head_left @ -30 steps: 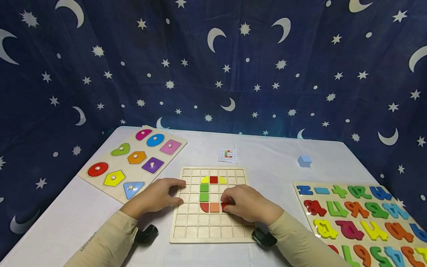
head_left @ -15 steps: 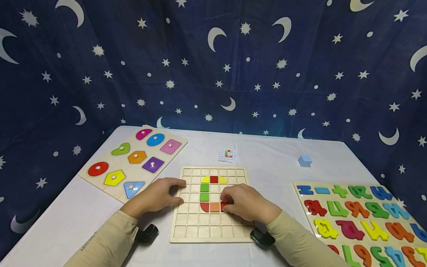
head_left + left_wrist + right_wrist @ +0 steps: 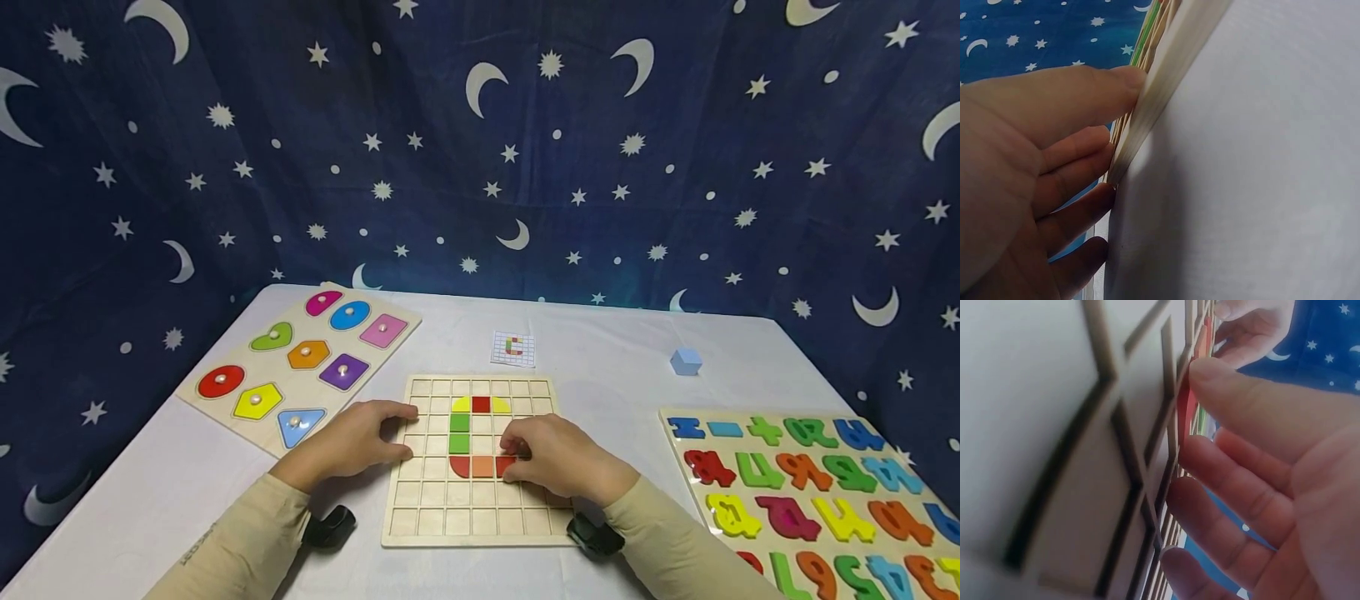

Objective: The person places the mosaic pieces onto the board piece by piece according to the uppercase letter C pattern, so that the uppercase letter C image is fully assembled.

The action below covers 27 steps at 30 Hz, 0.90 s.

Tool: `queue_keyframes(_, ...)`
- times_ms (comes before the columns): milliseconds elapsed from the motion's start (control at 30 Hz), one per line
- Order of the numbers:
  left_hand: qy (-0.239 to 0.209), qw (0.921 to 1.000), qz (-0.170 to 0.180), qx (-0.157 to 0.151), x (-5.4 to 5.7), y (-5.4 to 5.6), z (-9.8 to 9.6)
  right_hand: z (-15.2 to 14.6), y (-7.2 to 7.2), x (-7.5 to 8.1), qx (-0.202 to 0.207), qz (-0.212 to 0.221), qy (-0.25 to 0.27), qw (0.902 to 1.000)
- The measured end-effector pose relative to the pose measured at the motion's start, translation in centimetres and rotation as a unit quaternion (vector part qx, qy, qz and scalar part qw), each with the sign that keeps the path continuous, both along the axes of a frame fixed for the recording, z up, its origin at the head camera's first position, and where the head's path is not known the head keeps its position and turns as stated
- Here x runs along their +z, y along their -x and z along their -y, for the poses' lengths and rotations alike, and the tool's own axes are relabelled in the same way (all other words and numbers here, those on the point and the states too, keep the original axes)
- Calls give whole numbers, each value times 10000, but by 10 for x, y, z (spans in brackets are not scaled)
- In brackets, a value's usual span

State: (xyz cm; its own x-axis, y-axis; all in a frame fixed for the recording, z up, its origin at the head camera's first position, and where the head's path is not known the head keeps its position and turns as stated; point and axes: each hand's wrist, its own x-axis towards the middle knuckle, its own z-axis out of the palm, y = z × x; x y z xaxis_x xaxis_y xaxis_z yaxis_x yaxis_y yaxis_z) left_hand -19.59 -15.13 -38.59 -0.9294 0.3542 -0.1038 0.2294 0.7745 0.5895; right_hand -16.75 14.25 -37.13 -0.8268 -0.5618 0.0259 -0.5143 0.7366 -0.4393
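Observation:
A wooden grid board (image 3: 468, 523) lies in the middle of the table. My right hand (image 3: 558, 458) is curled over it, thumb and fingertips on either side of a red tile (image 3: 503, 466), partly hidden by the thumb. In the right wrist view the red tile (image 3: 1186, 409) shows between thumb and fingers. That tile continues a row with an orange tile (image 3: 482, 466) and a red quarter-round tile (image 3: 460, 466). Green tiles (image 3: 459, 433) run up the left side; yellow quarter-rounds flank a dark red square (image 3: 481, 404) above. My left hand (image 3: 356, 442) touches the board's left edge, fingers loosely spread.
A small pattern card (image 3: 513, 348) lies behind the board. To the left is a knobbed shape puzzle (image 3: 307, 354); to the right, a letter and number board (image 3: 810, 475). A light blue block (image 3: 686, 362) sits at the back right, before a starry curtain (image 3: 480, 167).
My right hand has shifted slightly right, so more of the red tile shows in its place beside the orange one. My left hand has stayed at the board's edge.

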Motion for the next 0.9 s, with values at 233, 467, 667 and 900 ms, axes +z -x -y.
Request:
queue_keyframes(233, -35, 10000, -41, -59, 0, 1, 0, -8, -2, 2, -76, 224, 58, 9997)
queue_keyframes(467, -61, 9999, -35, -121, -1, 2, -8, -15, -5, 4, -153, 358, -21, 9992)
queue_keyframes(667, -38, 9996, -55, -264, -1, 5, -18, -23, -5, 5, -246, 434, -36, 9987)
queue_keyframes(900, 62, 9983, -199, -548, 4, 7, -23, -36, -7, 11, -573, 639, 21, 9963)
